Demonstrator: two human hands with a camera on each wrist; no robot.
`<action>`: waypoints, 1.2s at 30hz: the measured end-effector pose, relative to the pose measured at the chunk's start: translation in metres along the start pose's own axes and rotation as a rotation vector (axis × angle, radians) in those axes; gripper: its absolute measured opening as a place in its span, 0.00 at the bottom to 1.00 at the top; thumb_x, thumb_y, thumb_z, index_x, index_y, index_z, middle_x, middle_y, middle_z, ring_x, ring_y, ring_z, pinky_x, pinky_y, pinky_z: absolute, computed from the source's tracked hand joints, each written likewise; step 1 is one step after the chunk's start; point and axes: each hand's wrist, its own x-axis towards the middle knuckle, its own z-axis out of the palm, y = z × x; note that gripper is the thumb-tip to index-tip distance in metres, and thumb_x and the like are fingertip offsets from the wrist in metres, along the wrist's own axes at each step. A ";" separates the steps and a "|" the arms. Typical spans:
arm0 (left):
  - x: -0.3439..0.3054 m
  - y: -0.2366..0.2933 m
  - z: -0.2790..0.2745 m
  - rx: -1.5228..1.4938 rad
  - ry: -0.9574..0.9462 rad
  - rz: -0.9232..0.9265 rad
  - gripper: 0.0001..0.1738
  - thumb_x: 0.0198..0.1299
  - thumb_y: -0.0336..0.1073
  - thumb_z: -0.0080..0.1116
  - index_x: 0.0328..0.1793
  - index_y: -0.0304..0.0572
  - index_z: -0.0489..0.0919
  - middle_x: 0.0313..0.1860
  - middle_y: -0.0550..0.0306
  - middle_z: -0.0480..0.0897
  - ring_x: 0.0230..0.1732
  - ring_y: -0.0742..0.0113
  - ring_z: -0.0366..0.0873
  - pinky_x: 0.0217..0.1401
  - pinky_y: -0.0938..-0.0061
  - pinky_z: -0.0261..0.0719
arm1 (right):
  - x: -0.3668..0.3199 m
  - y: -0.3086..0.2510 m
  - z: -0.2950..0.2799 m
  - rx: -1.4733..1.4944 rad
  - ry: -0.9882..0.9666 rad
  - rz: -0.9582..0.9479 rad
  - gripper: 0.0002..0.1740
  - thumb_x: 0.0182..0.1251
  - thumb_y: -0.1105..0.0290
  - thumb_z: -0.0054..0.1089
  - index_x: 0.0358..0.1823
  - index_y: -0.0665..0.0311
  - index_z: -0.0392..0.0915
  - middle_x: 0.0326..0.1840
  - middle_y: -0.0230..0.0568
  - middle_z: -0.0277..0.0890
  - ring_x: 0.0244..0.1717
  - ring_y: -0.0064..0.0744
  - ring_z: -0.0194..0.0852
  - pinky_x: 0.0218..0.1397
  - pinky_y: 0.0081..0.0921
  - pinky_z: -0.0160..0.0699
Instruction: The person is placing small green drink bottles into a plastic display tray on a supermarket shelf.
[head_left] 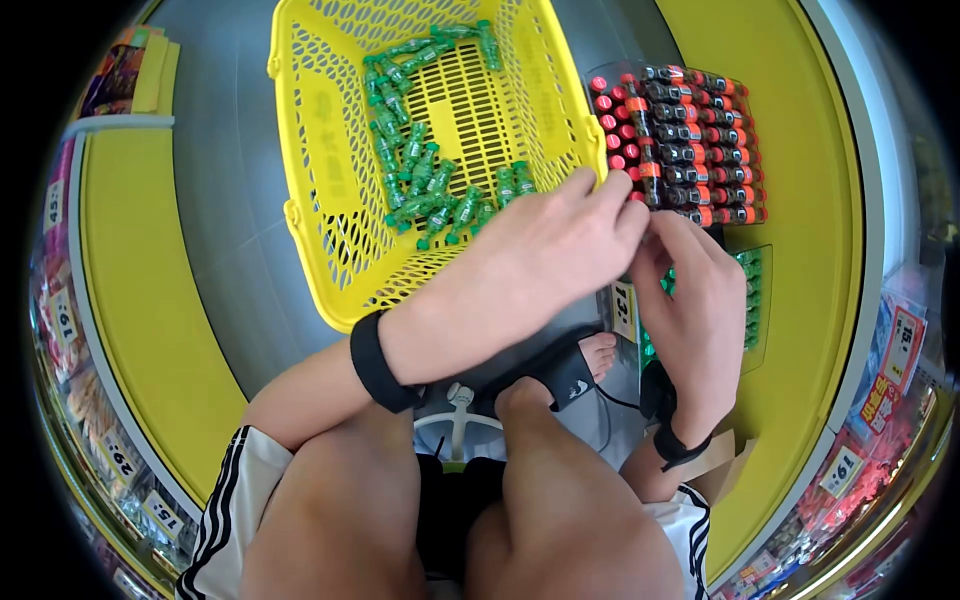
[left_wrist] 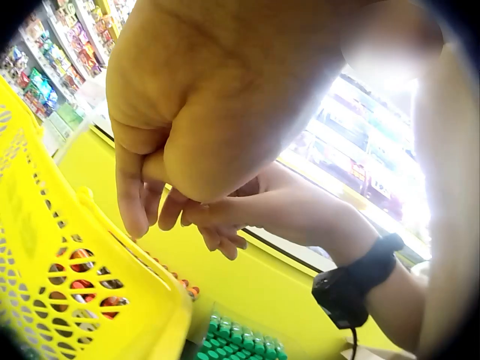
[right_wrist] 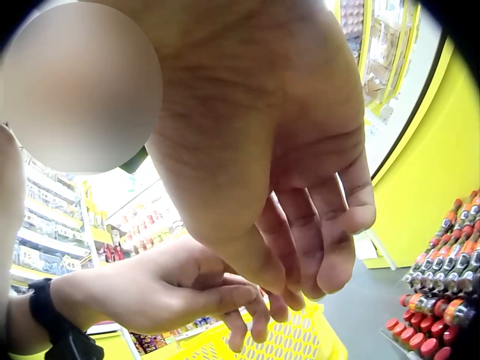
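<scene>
My left hand (head_left: 565,235) reaches across the front right corner of a yellow basket (head_left: 335,285), its fingers loosely bent. Fingertip to fingertip with it is my right hand (head_left: 700,290), palm turned inward and fingers slightly curved in the right wrist view. Nothing shows between the hands in either wrist view. Inside the basket lie several small green bottles (head_left: 412,150), scattered along its left side and front. Just beyond the hands, dark cola bottles (head_left: 685,135) with red caps stand and lie in stacked rows on the yellow ledge.
A clear tray of green-capped bottles (left_wrist: 240,341) sits beside the cola, partly behind my right hand. A price tag (head_left: 624,312) hangs at the ledge's edge. Shelves of packaged goods (head_left: 100,430) line both sides. A sandalled foot (head_left: 575,375) rests on the floor below the hands.
</scene>
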 end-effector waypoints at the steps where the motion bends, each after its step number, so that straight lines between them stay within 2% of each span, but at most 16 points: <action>1: -0.005 -0.011 -0.001 0.047 -0.021 0.016 0.18 0.63 0.25 0.64 0.59 0.32 0.80 0.55 0.48 0.79 0.60 0.52 0.84 0.56 0.63 0.93 | 0.008 -0.005 0.000 0.021 -0.061 -0.015 0.05 0.75 0.74 0.67 0.48 0.66 0.84 0.40 0.48 0.85 0.40 0.56 0.87 0.42 0.49 0.84; 3: -0.017 -0.030 -0.006 0.096 -0.056 0.040 0.22 0.60 0.22 0.63 0.63 0.30 0.80 0.58 0.46 0.78 0.64 0.49 0.82 0.61 0.61 0.91 | 0.020 -0.007 0.008 0.042 -0.102 -0.051 0.06 0.74 0.73 0.67 0.48 0.66 0.84 0.40 0.49 0.86 0.40 0.57 0.87 0.43 0.50 0.84; 8: -0.026 -0.073 0.002 0.118 -0.084 -0.033 0.22 0.61 0.20 0.62 0.62 0.32 0.80 0.57 0.47 0.79 0.64 0.47 0.82 0.62 0.57 0.90 | 0.046 -0.019 0.024 0.003 -0.201 -0.159 0.07 0.75 0.72 0.67 0.47 0.69 0.83 0.41 0.53 0.86 0.43 0.58 0.89 0.47 0.52 0.88; 11: -0.037 -0.102 0.015 0.016 0.013 -0.046 0.22 0.60 0.19 0.62 0.62 0.33 0.81 0.54 0.45 0.80 0.61 0.45 0.83 0.61 0.55 0.89 | 0.063 -0.025 0.037 -0.032 -0.255 -0.186 0.05 0.75 0.73 0.63 0.44 0.69 0.82 0.38 0.57 0.87 0.42 0.60 0.90 0.47 0.54 0.90; 14: -0.039 -0.123 0.020 0.027 -0.026 -0.099 0.21 0.60 0.17 0.61 0.61 0.32 0.82 0.51 0.42 0.82 0.56 0.41 0.85 0.59 0.52 0.88 | 0.082 -0.029 0.051 -0.122 -0.322 -0.221 0.04 0.74 0.75 0.59 0.43 0.69 0.81 0.35 0.60 0.86 0.40 0.63 0.91 0.45 0.57 0.91; 16: -0.036 -0.131 0.018 0.048 -0.158 -0.170 0.19 0.60 0.16 0.60 0.58 0.32 0.84 0.49 0.41 0.84 0.53 0.38 0.86 0.58 0.50 0.88 | 0.096 -0.026 0.069 -0.141 -0.262 -0.279 0.06 0.73 0.76 0.58 0.43 0.69 0.84 0.33 0.61 0.87 0.37 0.64 0.91 0.43 0.58 0.91; 18: -0.035 -0.142 0.027 0.016 -0.154 -0.204 0.17 0.61 0.17 0.59 0.56 0.32 0.84 0.50 0.40 0.85 0.54 0.38 0.87 0.58 0.49 0.88 | 0.115 -0.022 0.085 -0.193 -0.458 -0.256 0.14 0.75 0.72 0.60 0.56 0.65 0.88 0.41 0.61 0.90 0.48 0.65 0.91 0.55 0.58 0.88; 20: -0.034 -0.148 0.032 -0.015 -0.148 -0.239 0.15 0.62 0.17 0.59 0.54 0.32 0.85 0.50 0.39 0.86 0.54 0.37 0.87 0.57 0.48 0.88 | 0.131 -0.009 0.113 -0.163 -0.500 -0.296 0.12 0.71 0.74 0.61 0.50 0.67 0.89 0.43 0.62 0.90 0.49 0.64 0.92 0.54 0.57 0.90; 22: -0.034 -0.152 0.035 0.066 -0.341 -0.367 0.13 0.65 0.18 0.59 0.52 0.34 0.87 0.49 0.38 0.87 0.56 0.36 0.88 0.57 0.48 0.88 | 0.147 -0.009 0.123 -0.136 -0.545 -0.337 0.11 0.68 0.75 0.62 0.45 0.69 0.91 0.46 0.63 0.91 0.50 0.64 0.93 0.53 0.57 0.92; 24: -0.038 -0.159 0.044 0.052 -0.397 -0.401 0.13 0.66 0.19 0.59 0.53 0.34 0.88 0.49 0.37 0.87 0.56 0.36 0.89 0.56 0.48 0.89 | 0.162 -0.019 0.131 -0.307 -0.831 -0.210 0.28 0.66 0.77 0.54 0.67 0.57 0.89 0.61 0.55 0.91 0.63 0.59 0.90 0.67 0.52 0.88; 25: -0.038 -0.160 0.044 0.041 -0.456 -0.434 0.13 0.67 0.19 0.58 0.53 0.35 0.88 0.49 0.36 0.88 0.57 0.36 0.90 0.56 0.48 0.90 | 0.171 -0.021 0.140 -0.310 -0.829 -0.210 0.28 0.66 0.77 0.54 0.67 0.57 0.89 0.61 0.55 0.91 0.63 0.59 0.90 0.67 0.52 0.88; 26: -0.038 -0.161 0.044 0.040 -0.454 -0.432 0.13 0.67 0.19 0.58 0.53 0.35 0.88 0.49 0.36 0.88 0.57 0.36 0.90 0.56 0.48 0.90 | 0.180 -0.025 0.152 -0.380 -0.922 -0.166 0.32 0.66 0.76 0.53 0.71 0.54 0.87 0.65 0.52 0.90 0.65 0.57 0.90 0.68 0.51 0.88; 27: -0.036 -0.159 0.041 0.045 -0.563 -0.502 0.14 0.67 0.20 0.58 0.55 0.34 0.88 0.51 0.36 0.89 0.57 0.36 0.90 0.55 0.48 0.90 | 0.185 -0.026 0.162 -0.450 -1.015 -0.121 0.35 0.65 0.76 0.53 0.75 0.50 0.86 0.69 0.49 0.89 0.67 0.55 0.89 0.69 0.49 0.88; 28: -0.036 -0.159 0.041 0.050 -0.673 -0.572 0.15 0.67 0.20 0.57 0.56 0.34 0.88 0.53 0.36 0.90 0.57 0.36 0.91 0.54 0.49 0.91 | 0.189 -0.027 0.169 -0.452 -1.015 -0.121 0.35 0.65 0.76 0.53 0.75 0.50 0.86 0.69 0.49 0.89 0.67 0.55 0.89 0.69 0.49 0.88; 31: -0.039 -0.167 0.049 0.028 -0.719 -0.639 0.17 0.67 0.20 0.58 0.58 0.34 0.89 0.58 0.36 0.91 0.57 0.36 0.92 0.52 0.48 0.92 | 0.193 -0.041 0.177 -0.428 -1.135 -0.029 0.39 0.68 0.74 0.52 0.81 0.40 0.81 0.69 0.43 0.90 0.65 0.47 0.91 0.66 0.48 0.90; 36: -0.052 -0.175 0.060 0.121 -0.841 -0.648 0.16 0.64 0.23 0.62 0.56 0.36 0.92 0.54 0.37 0.92 0.54 0.38 0.93 0.53 0.50 0.92 | 0.183 -0.040 0.189 -0.409 -1.190 -0.076 0.37 0.67 0.72 0.61 0.79 0.39 0.83 0.70 0.39 0.90 0.65 0.45 0.91 0.66 0.47 0.91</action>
